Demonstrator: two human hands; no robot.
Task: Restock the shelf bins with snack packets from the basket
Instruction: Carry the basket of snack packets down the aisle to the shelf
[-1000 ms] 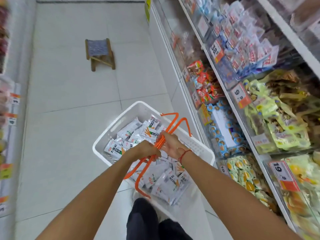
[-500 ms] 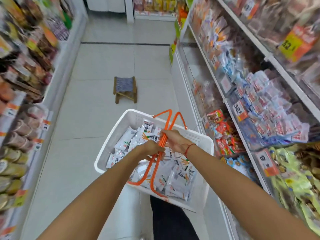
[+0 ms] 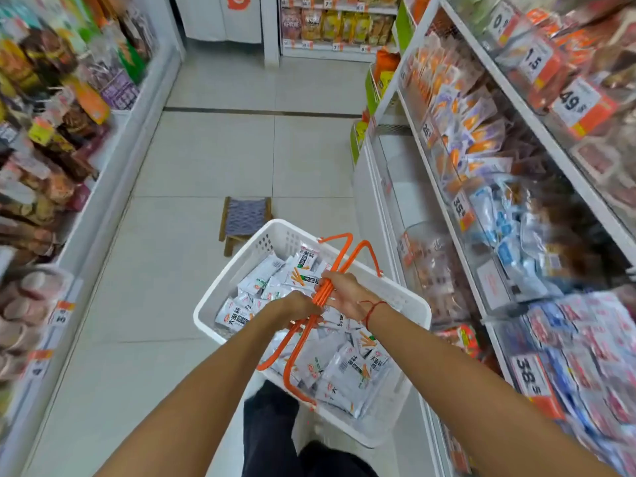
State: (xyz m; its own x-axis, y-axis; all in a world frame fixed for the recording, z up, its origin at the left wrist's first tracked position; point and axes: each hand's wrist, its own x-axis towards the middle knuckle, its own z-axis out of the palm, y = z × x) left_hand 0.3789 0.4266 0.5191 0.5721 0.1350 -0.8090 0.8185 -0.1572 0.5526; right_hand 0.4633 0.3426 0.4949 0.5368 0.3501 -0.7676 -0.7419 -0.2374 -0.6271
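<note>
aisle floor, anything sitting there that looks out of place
Yes: a small wooden folding stool with a woven seat stands alone on the floor tiles mid-aisle, just beyond the white basket that both hands carry. It is right in the walking path, so likely a trip hazard.

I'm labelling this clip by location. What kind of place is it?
Most likely a shop's snack aisle: packed shelves on both sides, price tags, and a basket of snack packets.

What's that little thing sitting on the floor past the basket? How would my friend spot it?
Look down the tiled aisle between the two snack shelves, just beyond the white basket held by its orange handles. There a small stool stands alone on the floor. It is the only wooden thing, low, with a purple woven seat.
</note>
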